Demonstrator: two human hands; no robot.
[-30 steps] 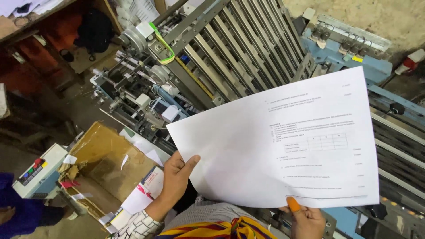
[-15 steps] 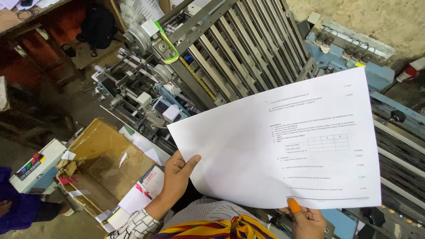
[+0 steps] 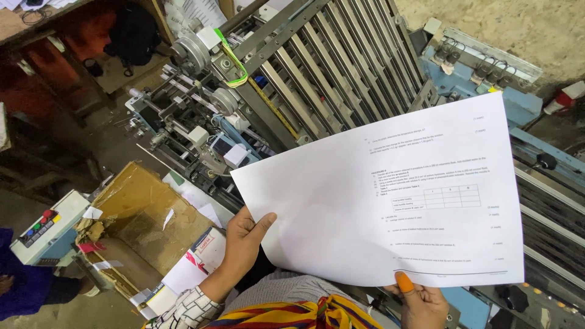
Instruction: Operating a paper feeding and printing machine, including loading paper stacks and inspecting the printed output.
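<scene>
Left hand: your left hand is clamped on the lower left edge of the large white printed paper sheet, thumb on top, fingers underneath.
Right hand: your right hand pinches the bottom edge of that sheet, its orange-painted thumbnail lying on the paper.
Sheet: you hold it flat and face up between both hands, above your lap and in front of the grey metal folding machine with its slanted steel bars; it touches nothing but your hands.
Printed side: text and a small table sit on the right half; the left half is blank.
Step in hand: you appear to be checking the sheet while it is held up, not feeding it.
Next move: any shift of the sheet calls for both grips to move together, or the wide paper will likely sag or crease.
Nearby left: an open brown cardboard box stands by your left arm, and a pale blue control box with coloured buttons lies beyond it.
Nearby right: a blue metal machine frame runs behind the sheet.
</scene>
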